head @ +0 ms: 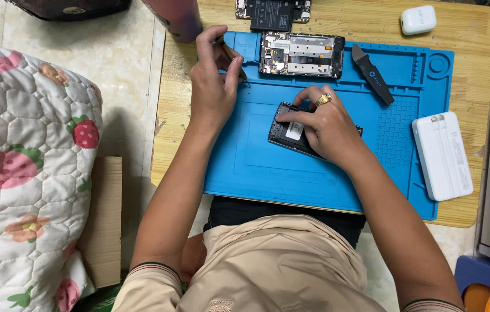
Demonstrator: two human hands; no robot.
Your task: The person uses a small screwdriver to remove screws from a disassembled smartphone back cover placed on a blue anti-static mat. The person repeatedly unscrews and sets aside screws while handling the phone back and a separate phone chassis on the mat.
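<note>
wooden table (476, 69) bore blue work mat (245, 167); quilt (25, 150) lay at left | opened phone chassis (301, 54) lay at mat's top edge; white box (442, 156) off mat's right | right hand (328, 127) pressed flat on dark phone part (284, 132) mid-mat, fingers spread | left hand (213, 86) pinched thin tool (234, 56)

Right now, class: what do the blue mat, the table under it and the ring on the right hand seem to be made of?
Blue mat: likely silicone or rubber; matte, with moulded compartments and ridges.
Table: wood or wood-look board; pale grain lines show, with a chipped edge.
Ring: gold-coloured metal, shiny; whether real gold cannot be told.
</note>
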